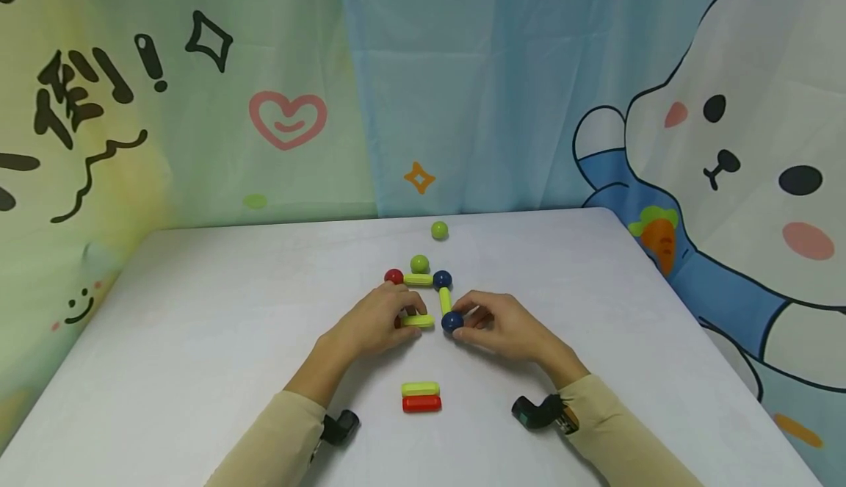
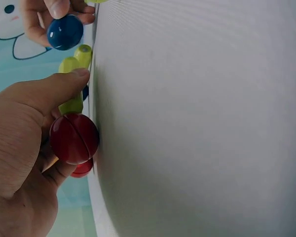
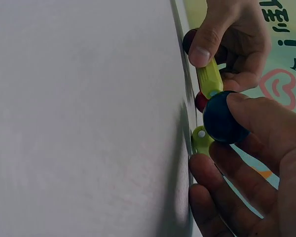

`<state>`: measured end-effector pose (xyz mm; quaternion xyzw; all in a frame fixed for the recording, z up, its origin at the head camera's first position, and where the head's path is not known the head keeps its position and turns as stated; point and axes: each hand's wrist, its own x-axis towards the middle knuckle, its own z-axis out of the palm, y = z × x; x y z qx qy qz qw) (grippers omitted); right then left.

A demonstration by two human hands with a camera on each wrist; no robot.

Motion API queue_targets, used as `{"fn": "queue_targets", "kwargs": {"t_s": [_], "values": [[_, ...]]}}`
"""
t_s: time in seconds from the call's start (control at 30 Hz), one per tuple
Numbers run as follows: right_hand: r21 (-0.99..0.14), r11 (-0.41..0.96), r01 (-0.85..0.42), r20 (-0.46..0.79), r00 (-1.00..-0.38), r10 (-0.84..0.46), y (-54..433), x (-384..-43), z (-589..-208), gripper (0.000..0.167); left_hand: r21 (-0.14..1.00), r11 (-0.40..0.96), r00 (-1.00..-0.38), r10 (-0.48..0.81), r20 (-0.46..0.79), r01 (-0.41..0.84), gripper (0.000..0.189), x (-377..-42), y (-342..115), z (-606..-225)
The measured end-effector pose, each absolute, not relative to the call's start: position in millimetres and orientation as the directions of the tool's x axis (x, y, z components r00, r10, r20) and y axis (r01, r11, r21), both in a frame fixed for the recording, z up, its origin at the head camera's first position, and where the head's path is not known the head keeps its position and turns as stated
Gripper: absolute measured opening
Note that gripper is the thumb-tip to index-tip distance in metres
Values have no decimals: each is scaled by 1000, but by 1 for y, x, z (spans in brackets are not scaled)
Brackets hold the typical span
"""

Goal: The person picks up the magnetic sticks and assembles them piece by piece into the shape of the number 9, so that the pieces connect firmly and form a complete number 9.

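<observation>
My left hand (image 1: 386,316) grips a yellow-green rod (image 1: 418,321) with a red ball (image 2: 74,139) on its near end; in the head view the fingers mostly hide that ball. Between thumb and fingers, my right hand (image 1: 504,325) pinches a blue ball (image 1: 452,322). A second yellow-green rod (image 1: 445,300) runs from this ball back to another blue ball (image 1: 442,279). From there a third rod (image 1: 418,279) leads left to a red ball (image 1: 393,276). A small gap separates the left hand's rod tip from the pinched blue ball in the head view.
Behind the joined pieces lie a green ball (image 1: 419,264) and a farther green ball (image 1: 439,231) near the table's back edge. Closer to me, a loose yellow-green rod (image 1: 420,388) lies beside a red rod (image 1: 421,403). A printed curtain (image 1: 456,105) hangs behind the white table (image 1: 218,340).
</observation>
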<state>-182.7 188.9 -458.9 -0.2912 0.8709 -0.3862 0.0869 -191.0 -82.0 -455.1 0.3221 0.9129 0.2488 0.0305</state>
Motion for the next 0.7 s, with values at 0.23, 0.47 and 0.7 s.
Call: {"fn": "queue_targets", "kwargs": {"t_s": [0.23, 0.47, 0.7], "values": [[-696, 546, -467, 100, -815, -570, 186, -182, -462, 32, 461, 656, -777, 616, 129, 597, 23, -192, -82, -456], [-695, 564, -447, 78, -826, -558, 183, -180, -460, 30, 460, 643, -766, 627, 143, 612, 23, -192, -81, -456], [-684, 574, -449, 83, -831, -550, 181, -182, -462, 29, 440, 655, -768, 624, 145, 614, 22, -192, -80, -456]]}}
